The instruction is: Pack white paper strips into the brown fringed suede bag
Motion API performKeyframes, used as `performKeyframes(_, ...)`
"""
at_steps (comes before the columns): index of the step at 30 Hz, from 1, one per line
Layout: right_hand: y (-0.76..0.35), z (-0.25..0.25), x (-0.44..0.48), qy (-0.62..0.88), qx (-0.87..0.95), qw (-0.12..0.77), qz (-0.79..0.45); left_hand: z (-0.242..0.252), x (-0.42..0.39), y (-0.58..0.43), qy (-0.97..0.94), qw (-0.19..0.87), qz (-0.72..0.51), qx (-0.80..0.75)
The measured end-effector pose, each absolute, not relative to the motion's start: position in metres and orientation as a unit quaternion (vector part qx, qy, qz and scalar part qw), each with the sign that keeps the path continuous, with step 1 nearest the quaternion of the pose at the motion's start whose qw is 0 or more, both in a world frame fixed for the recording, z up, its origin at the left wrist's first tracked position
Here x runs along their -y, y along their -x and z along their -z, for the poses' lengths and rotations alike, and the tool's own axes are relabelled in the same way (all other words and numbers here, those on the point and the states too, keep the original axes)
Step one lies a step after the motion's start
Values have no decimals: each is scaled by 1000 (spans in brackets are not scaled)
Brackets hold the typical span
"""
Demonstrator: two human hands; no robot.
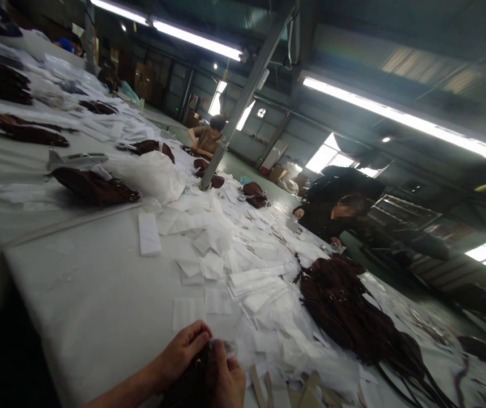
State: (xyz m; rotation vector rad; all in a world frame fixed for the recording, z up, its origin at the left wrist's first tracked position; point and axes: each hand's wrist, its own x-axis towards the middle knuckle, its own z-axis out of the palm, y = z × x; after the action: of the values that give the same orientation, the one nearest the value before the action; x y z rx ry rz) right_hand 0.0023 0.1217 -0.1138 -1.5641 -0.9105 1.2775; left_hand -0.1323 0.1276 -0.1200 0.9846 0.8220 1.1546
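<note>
Dark brown piece (190,388), apparently a bag, low in the view at the near side of the table (90,300), directly between both hands and gripped from either side. Left hand (186,345) closed at its upper left, thumb and index finger pinched together; right hand (229,377) closed at its upper right, thumb along a scrap of clear film (229,345). Impossible to tell whether pinching film, bag or both. Long axis seemingly running from the fingertips back toward the wearer, lower end cut off by the bottom of the view; neither hand clearly nearer. Just below the left thumb, a brass-coloured fitting (199,361).

Near the right hand, beige strips (256,385); just beyond both hands, loose white sheets (211,266), thickly spread and crowding the way forward. Farther right, a heap of dark brown bags (340,306), straps trailing, in the way on that side. Farther ahead and left, another brown bag (94,187) beside a white plastic bundle (153,175). Beyond, a grey post (247,96), tilted in view; across the table, a person in dark clothing (319,218); farther back, a person in a brown top (205,139).
</note>
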Motion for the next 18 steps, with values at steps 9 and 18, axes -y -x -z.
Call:
performKeyframes(9,-16,80,-139,648,498,443,-369,137,-121,144,-529,609,-448,-386)
performKeyframes(18,-5,72,-114,662,567,383,-305,119,-124,131,-571,580,-419,-402)
